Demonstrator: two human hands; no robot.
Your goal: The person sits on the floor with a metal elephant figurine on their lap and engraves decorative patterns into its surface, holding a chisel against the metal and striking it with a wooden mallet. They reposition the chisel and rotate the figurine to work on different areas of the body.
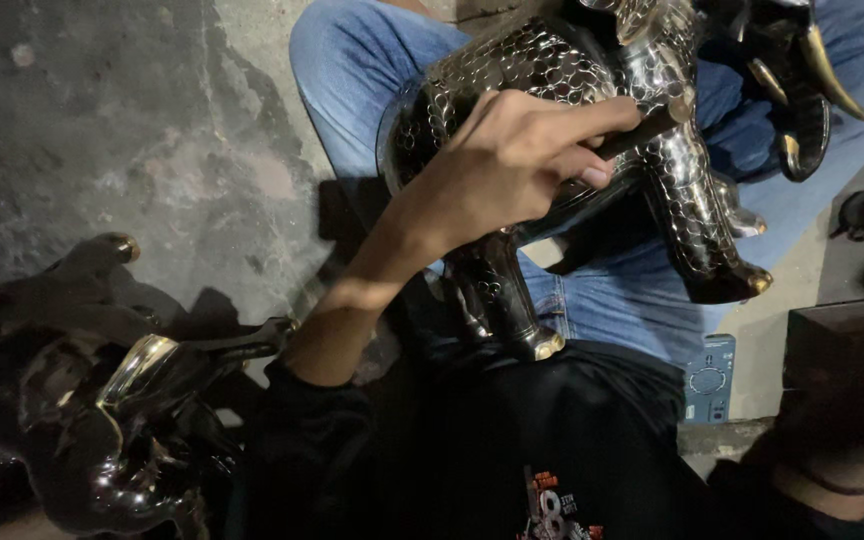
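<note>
A dark metal elephant figurine point(552, 70) with a scale pattern and gold-tipped feet lies across my lap on blue jeans point(352, 60). My left hand point(507, 160) reaches in from the lower left in a black sleeve. It grips a thin dark tool point(652, 125), whose tip rests against the figurine's front leg point(692, 210). Gold tusks point(832, 70) curve out at the upper right. My right hand is out of sight.
A second glossy black figurine with gold trim point(102, 400) stands on the rough concrete floor point(102, 130) at the lower left. A small blue device point(709, 378) lies by my leg. Another person's dark-haired head point(852, 430) fills the lower right, beside a dark box point(842, 335).
</note>
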